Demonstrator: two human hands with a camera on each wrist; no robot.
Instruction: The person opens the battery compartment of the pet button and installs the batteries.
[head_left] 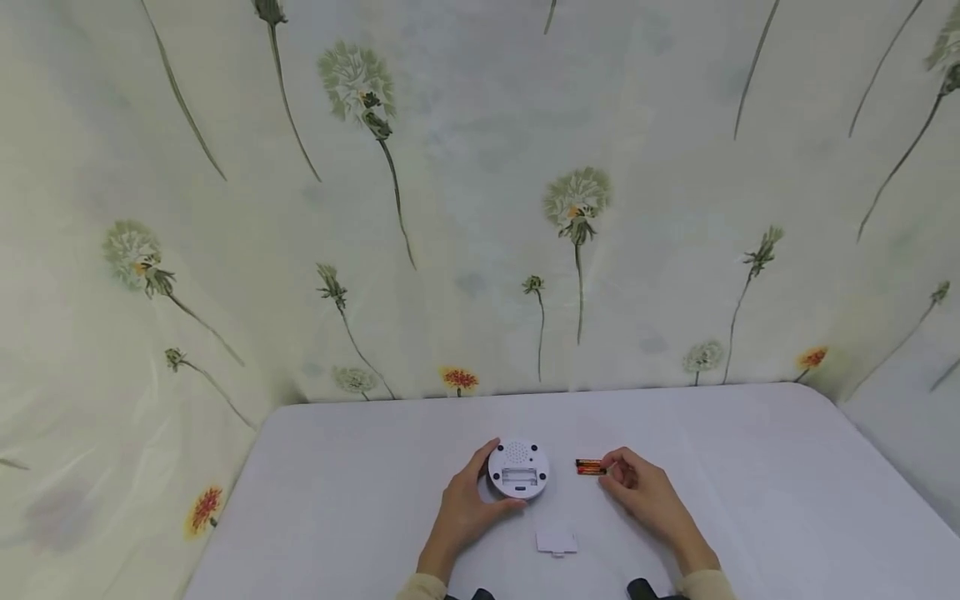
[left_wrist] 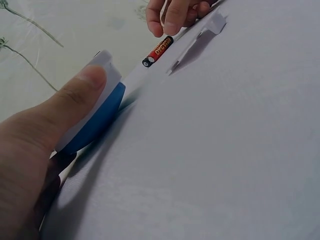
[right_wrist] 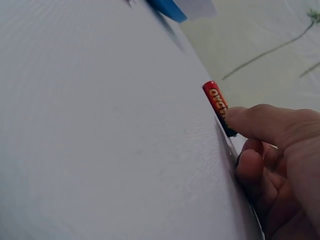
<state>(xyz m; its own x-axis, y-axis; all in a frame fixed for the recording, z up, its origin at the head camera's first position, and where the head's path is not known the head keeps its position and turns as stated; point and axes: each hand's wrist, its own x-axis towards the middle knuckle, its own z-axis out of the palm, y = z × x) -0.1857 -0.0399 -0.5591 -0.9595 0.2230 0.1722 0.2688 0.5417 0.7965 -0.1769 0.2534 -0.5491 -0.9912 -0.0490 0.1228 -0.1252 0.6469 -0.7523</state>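
Observation:
A round white device with a blue underside (head_left: 517,454) is held at its left rim by my left hand (head_left: 465,508), thumb in front and fingers behind. Its battery compartment faces up with bare contacts and no cells inside. Two red-and-black AAA-looking batteries (head_left: 588,467) lie side by side to its right. My right hand (head_left: 645,492) has its thumb and forefinger at their right end; in the right wrist view the thumb overlaps one battery (right_wrist: 216,97). The forefinger's contact is hidden there. A white battery cover (head_left: 557,542) lies below, between the hands.
The white table (head_left: 360,467) reaches back to a flower-patterned cloth wall (head_left: 480,317). Black straps or wrist mounts (head_left: 641,588) show at the bottom edge near the sleeves.

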